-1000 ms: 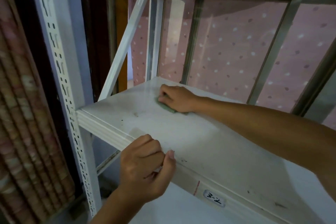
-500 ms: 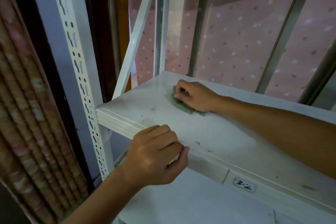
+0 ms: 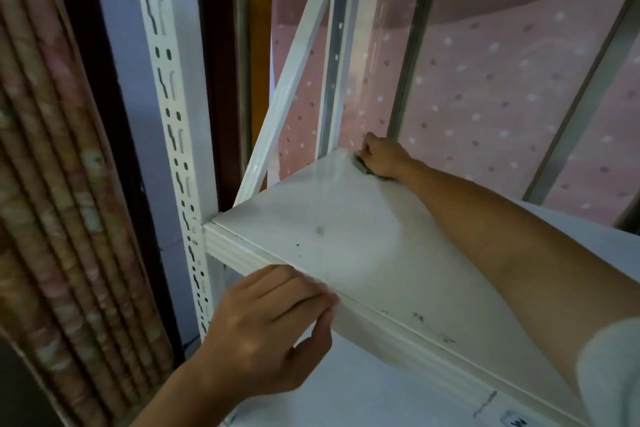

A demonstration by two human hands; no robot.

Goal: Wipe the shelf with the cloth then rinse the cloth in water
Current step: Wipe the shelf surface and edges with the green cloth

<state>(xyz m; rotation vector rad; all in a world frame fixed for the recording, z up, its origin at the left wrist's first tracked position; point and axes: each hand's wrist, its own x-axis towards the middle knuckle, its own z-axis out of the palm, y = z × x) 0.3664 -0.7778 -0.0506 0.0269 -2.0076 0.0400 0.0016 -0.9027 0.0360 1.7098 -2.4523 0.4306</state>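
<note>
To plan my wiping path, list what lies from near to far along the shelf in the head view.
First the left hand holding the front edge of the white metal shelf → grey smudge on top → green cloth under the right hand at the back corner → pink dotted curtain behind.

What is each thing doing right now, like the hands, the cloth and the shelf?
shelf: white, level, dark specks near its front edge.
cloth: green, bunched on the shelf's back corner.
right hand: grips the cloth, pressing it down.
left hand: holds the shelf's front edge, fingers on top, thumb on its face.
</note>
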